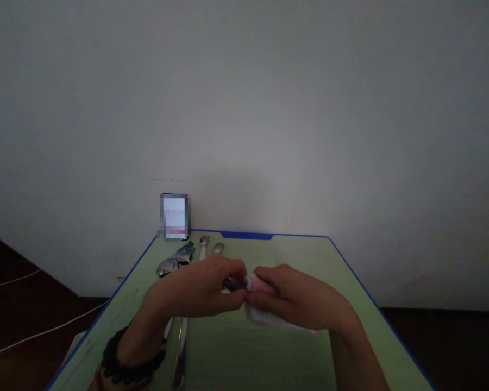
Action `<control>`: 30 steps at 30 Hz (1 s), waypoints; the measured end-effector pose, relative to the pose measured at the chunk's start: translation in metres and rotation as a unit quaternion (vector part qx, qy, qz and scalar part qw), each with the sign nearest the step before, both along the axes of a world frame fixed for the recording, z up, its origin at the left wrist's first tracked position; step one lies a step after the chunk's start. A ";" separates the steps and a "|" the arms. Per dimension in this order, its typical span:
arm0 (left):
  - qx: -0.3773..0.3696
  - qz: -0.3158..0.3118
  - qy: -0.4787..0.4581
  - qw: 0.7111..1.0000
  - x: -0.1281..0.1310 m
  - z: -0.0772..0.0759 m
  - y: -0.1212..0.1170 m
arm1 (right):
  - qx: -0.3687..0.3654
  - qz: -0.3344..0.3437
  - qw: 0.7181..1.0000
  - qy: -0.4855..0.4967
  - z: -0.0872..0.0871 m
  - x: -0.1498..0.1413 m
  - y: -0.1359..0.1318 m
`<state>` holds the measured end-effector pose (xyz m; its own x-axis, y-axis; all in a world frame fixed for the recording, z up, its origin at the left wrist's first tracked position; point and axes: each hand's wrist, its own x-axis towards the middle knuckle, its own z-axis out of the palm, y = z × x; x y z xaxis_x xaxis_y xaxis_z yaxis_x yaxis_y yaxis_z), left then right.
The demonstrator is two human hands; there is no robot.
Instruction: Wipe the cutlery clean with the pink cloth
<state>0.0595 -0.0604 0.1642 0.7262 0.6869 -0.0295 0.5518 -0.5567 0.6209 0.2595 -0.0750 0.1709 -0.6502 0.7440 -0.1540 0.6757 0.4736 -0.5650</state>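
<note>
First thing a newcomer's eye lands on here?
Probably the lit screen, upright at the green table's far left corner, against the dull wall. Next, the pink item in the right hand, meeting the left hand near centre. Then the black beaded bracelet on the left wrist, lower left.

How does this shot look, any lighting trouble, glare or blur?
Head view: dim overall, with the plain grey wall brightest mid-frame and faintly shadowed low down; head view: small highlights on the shiny metal spoons, the upright rectangular screen pixelated, the pink-and-white item in the right hand soft.
</note>
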 end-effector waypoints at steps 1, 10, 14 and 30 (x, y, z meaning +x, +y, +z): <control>0.003 -0.001 0.005 1.000 0.000 0.001 -0.001 | 0.001 0.004 1.000 0.001 0.000 -0.001 0.000; 0.023 0.000 0.031 0.999 -0.016 0.008 -0.002 | -0.022 0.026 0.999 0.036 0.001 0.009 0.002; 0.023 0.023 0.034 0.999 -0.024 0.006 -0.001 | -0.042 0.026 0.998 0.045 0.006 0.019 0.001; 0.069 -0.050 0.017 0.996 -0.001 -0.004 0.002 | -0.036 0.004 0.999 -0.029 -0.002 -0.002 -0.002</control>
